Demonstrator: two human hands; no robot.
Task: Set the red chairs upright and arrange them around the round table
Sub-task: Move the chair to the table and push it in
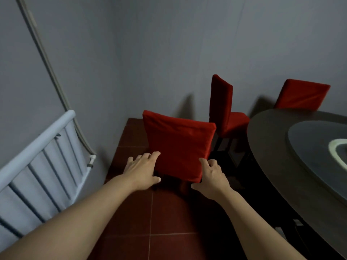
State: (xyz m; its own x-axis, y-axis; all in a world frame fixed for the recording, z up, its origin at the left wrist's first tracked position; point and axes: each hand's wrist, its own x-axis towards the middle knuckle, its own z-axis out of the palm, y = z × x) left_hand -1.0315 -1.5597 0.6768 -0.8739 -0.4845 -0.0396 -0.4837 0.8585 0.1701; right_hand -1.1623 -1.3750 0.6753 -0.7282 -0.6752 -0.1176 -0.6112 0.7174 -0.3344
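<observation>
Nearest chair: a chair in a red fabric cover (178, 147) stands on the dark red tiled floor (169, 222) right in front of the person, its padded back facing them, near the room's corner and left of the table.
Left hand: the left hand (142, 171) lies against the lower left edge of that back, fingers spread over the cloth, thumb below; it looks to be touching rather than gripping firmly.
Right hand: the right hand (210, 177) is at the lower right corner of the back, fingers curled at the cloth's edge.
Count: three red-covered chairs, two hands, one table.
Other chairs: a second red chair (225, 109) stands upright beside the round dark wooden table (272, 147), seat toward it; a third red chair back (302, 94) shows behind the table's far edge.
Axis: the nearest chair's back leans slightly left, long edge running up from the floor.
Table top: a grey round turntable (309, 143) sits on it.
Left side: a pale grey radiator (37, 175) runs along the wall.
</observation>
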